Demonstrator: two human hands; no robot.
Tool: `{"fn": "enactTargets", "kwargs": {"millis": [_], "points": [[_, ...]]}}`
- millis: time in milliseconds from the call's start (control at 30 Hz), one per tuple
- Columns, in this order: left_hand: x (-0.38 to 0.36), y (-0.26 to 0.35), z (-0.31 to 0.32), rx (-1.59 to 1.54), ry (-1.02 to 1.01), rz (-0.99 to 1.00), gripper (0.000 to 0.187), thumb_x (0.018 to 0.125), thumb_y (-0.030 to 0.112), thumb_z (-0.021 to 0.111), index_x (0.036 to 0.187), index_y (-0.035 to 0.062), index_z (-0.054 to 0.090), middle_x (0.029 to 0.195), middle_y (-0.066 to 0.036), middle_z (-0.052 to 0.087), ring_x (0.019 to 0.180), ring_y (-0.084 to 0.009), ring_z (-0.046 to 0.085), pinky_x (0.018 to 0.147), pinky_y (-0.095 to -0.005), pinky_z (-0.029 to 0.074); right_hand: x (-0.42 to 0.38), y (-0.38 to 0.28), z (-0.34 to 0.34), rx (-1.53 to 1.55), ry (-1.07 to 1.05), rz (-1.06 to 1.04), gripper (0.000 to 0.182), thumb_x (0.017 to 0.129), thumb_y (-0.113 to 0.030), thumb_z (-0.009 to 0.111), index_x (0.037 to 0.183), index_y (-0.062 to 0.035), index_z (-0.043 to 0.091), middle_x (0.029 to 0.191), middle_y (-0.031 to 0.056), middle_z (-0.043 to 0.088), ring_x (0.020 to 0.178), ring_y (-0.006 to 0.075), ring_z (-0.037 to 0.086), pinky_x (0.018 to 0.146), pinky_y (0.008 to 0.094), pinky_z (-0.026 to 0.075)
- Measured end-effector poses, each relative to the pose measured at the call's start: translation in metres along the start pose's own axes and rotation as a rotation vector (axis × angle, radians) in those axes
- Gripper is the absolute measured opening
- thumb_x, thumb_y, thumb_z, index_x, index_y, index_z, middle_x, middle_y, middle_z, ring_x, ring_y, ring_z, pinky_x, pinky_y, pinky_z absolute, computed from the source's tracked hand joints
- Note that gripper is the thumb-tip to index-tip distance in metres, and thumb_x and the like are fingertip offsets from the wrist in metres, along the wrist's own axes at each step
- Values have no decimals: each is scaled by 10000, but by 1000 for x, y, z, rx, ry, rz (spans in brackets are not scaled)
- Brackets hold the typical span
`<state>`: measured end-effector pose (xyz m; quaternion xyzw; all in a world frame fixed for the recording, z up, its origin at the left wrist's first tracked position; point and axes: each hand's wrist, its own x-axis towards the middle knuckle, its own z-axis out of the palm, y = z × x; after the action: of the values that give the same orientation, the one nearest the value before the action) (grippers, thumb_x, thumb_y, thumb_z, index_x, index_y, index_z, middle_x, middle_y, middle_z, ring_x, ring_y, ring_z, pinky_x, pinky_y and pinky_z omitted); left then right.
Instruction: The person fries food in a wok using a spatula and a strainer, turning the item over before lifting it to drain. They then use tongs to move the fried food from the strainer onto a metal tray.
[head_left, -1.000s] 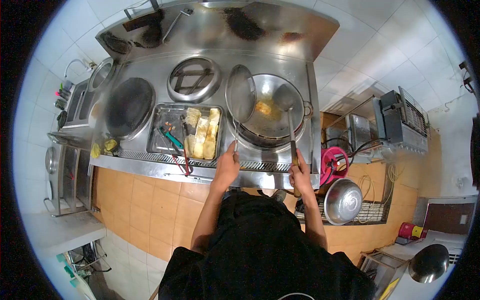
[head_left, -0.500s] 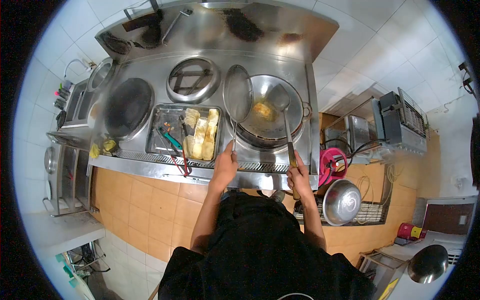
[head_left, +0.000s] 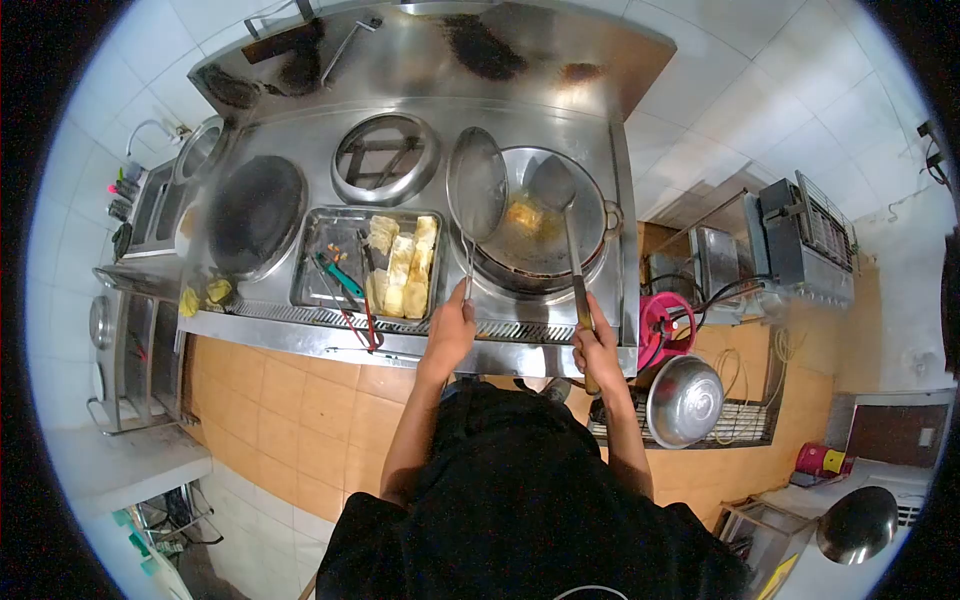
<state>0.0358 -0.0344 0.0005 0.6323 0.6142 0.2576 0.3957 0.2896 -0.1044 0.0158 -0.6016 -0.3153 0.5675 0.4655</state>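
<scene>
My left hand (head_left: 450, 332) is closed round the handle of a wire-mesh strainer (head_left: 476, 185). Its round head is over the left rim of a wok (head_left: 530, 258). In my right hand (head_left: 598, 348) is the long handle of a wok spatula (head_left: 553, 184); its blade is at the far side of the wok. A golden-brown piece of food (head_left: 523, 216) lies in the wok, in what looks like oil. Left of the strainer is a metal tray (head_left: 318, 292) with pale yellow slabs of food (head_left: 402, 272), a teal-handled tool (head_left: 346, 282) and red-handled tongs (head_left: 370, 333).
A burner ring (head_left: 385, 160) stands behind the tray, and a dark round pan or plate (head_left: 256, 214) is at the left. To the right are a pink wheel-like object (head_left: 665, 328) and a metal bowl (head_left: 685, 402). The steel stove edge (head_left: 400, 348) runs before me.
The spatula blade has shifted slightly away from me and to the left within the wok. The strainer and my left hand stay almost where they were.
</scene>
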Motion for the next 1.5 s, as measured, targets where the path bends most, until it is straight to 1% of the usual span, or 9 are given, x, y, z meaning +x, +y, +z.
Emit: {"fn": "enactTargets", "kwargs": {"millis": [133,233,300,400,567,667,1000,1300,1500], "points": [[0,-9,3,-11,37,45,424,950,94,467,1364,0,469,851,-328,621,830,-488,609,752,-523,460,4,1,-8,-26,84,-139,695,882,21,421,1542,-128,264,688,-44,447,492,42,367,419,219,303],[0,-8,2,-26,32,46,423,948,94,467,1359,-2,472,831,-330,616,821,-488,608,745,-525,460,5,7,-12,-112,132,-83,693,877,18,421,1540,-98,256,692,-46,447,491,44,367,423,227,313],[2,-6,2,-30,37,56,422,947,93,466,1357,-3,474,820,-329,613,817,-489,607,740,-524,461,12,27,-15,-156,140,-95,644,945,-39,448,1544,-180,260,668,-34,423,472,57,340,408,219,297],[1,-1,2,1,14,18,419,945,88,467,1353,-6,478,813,-323,615,814,-489,607,736,-520,464,2,17,-7,8,-19,4,668,925,-19,441,1546,-185,259,694,-27,429,480,57,340,421,220,305],[3,-11,8,-14,76,139,420,945,95,478,1352,-11,482,803,-317,616,808,-488,608,734,-515,467,5,11,-11,-14,46,-150,661,918,0,445,1541,-128,263,665,-44,432,465,44,330,406,231,286],[0,-2,2,-15,17,27,420,947,98,478,1352,-13,481,805,-320,615,808,-491,606,736,-515,467,8,7,-18,-8,86,-103,653,913,4,450,1533,-107,280,699,-39,461,499,40,361,421,225,302],[3,-9,5,-24,56,103,420,947,94,474,1351,-22,475,844,-339,614,837,-499,605,742,-521,464,-5,1,-8,-12,8,-15,660,907,9,430,1536,-133,288,741,-32,493,513,47,370,443,218,308],[6,1,2,10,31,54,414,942,85,481,1344,-12,488,792,-316,614,789,-478,612,712,-522,465,-2,20,-9,-39,-12,11,677,931,-35,433,1556,-174,212,716,-23,415,502,59,346,430,221,308],[16,-8,9,43,142,195,406,940,81,485,1336,-6,503,790,-312,621,782,-484,613,705,-522,468,-20,-10,-8,-43,62,-64,666,911,-12,442,1541,-127,262,752,-42,478,513,38,352,437,212,295]]}}
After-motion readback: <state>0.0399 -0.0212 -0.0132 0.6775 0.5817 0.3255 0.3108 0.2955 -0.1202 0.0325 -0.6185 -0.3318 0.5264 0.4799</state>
